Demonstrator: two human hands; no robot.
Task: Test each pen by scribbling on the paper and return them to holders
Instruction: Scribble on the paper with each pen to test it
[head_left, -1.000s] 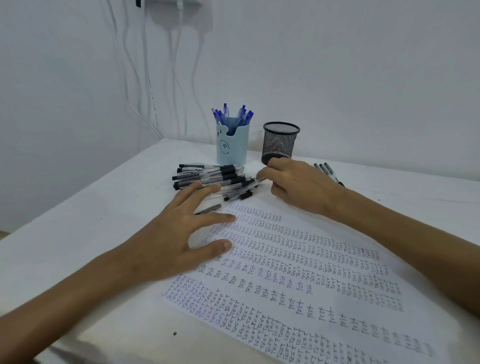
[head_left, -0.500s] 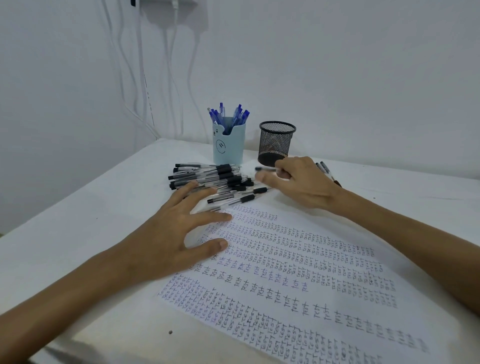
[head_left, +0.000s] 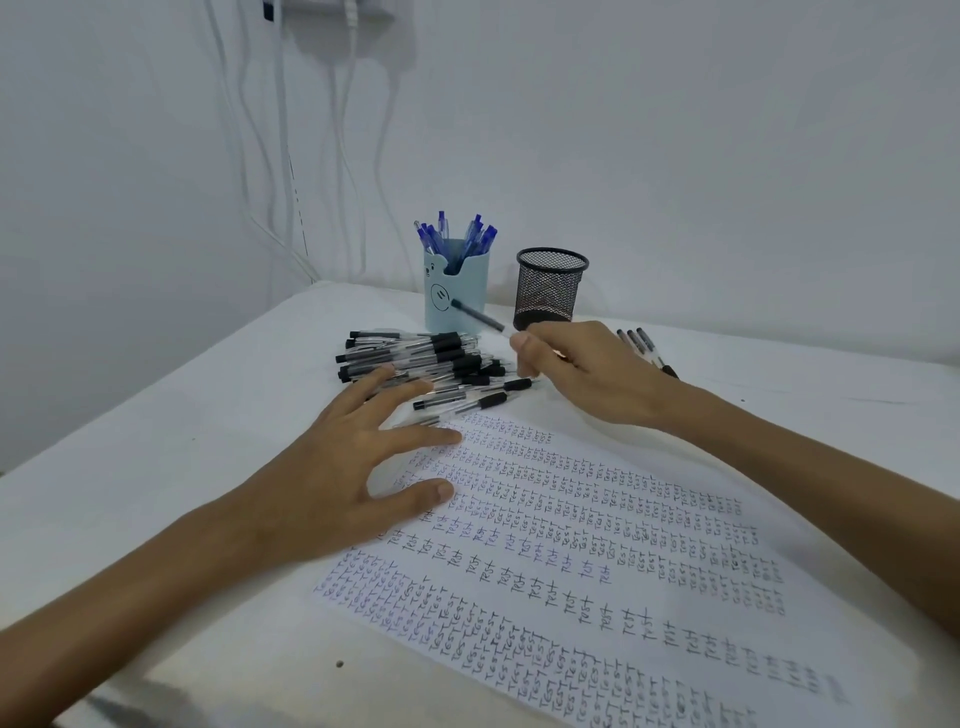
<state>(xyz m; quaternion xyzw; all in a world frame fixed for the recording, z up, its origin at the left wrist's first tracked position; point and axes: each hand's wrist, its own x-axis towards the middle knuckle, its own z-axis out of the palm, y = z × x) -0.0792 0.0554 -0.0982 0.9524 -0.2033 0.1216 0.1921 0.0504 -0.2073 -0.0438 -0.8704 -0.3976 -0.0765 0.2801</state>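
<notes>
The pen (head_left: 478, 315) is held clear of the table (head_left: 156, 426), its far end angled up and left in front of the blue holder (head_left: 467, 275). The right hand (head_left: 587, 374) carries it, grip clamped on the barrel. The pile of black pens (head_left: 415, 353) lies just left of this hand. The left hand (head_left: 337, 467) lies flat, grip apart, fingers spread on the corner of the paper (head_left: 597, 519) and touching the pile. The black mesh holder (head_left: 550, 291) stands beside the blue holder, which contains blue pens (head_left: 457, 234).

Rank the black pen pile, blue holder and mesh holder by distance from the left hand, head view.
1. Black pen pile, at the fingertips of the left hand.
2. Blue holder, behind the pile.
3. Mesh holder, farther right.
</notes>
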